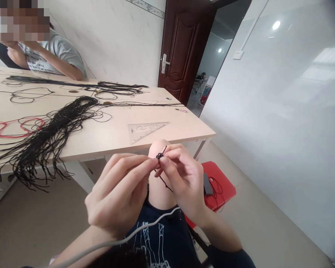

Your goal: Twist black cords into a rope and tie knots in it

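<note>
A small black knot (159, 156) in a thin black cord sits between my two hands, above my bare knee (157, 149). My left hand (117, 195) pinches the cord at the knot between thumb and fingers. My right hand (184, 178) grips the knot from the other side, and its fingers partly hide it. A short tail of the cord (164, 182) hangs down in front of my right hand.
A pale wooden table (111, 132) in front of me holds a large bundle of black cords (53, 137), loose red cord (16, 126) and a clear plastic set square (145, 130). A co-worker (53, 56) sits across it. A red stool (220, 186) stands at my right.
</note>
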### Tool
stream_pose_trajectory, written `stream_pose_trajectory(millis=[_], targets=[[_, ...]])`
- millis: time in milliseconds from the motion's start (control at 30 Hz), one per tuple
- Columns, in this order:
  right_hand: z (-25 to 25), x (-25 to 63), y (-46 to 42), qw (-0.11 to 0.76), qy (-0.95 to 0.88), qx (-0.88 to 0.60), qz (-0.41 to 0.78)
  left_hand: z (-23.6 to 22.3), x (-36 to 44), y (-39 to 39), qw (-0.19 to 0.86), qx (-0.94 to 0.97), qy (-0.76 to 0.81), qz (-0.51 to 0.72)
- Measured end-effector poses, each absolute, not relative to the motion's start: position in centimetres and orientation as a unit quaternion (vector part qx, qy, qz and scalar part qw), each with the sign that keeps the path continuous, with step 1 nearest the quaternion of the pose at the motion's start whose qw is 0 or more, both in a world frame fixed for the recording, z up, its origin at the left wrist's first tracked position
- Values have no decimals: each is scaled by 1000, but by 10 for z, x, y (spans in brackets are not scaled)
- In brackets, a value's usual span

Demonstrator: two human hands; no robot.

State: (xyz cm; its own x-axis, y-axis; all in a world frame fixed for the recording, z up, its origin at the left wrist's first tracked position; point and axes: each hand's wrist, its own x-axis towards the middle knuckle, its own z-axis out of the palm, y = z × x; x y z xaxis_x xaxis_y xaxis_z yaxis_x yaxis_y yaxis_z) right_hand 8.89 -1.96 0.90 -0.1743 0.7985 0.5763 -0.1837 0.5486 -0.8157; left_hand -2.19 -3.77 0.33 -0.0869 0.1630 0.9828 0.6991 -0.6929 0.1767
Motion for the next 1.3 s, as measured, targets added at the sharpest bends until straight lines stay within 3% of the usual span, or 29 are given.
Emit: stream_pose_trajectory(millis=[200,400,567,733,900,967,1167,1300], targets=[[5,92,-16,589,-698,-240,328,5,-29,-36,158,-666,-336,-646],[6,96,-17,572,-732,-225,293,2,-28,-32,-17,-656,-291,-696],[3,97,-14,593,-726,-230,262,-6,-18,-33,-62,-641,-305,-702],[0,98,-8,615,-713,-236,239,-15,-21,-34,45,-674,-352,-648],[1,103,-6,557,-693,-243,388,-6,-41,-27,169,-730,-324,-578],[3,105,-6,535,-686,-233,435,4,-48,-24,102,-764,-304,-560],[6,109,-3,495,-681,-194,503,26,-53,-6,-302,-757,-255,-520],[6,111,0,490,-682,-178,513,29,-48,1,-400,-707,-254,-525]])
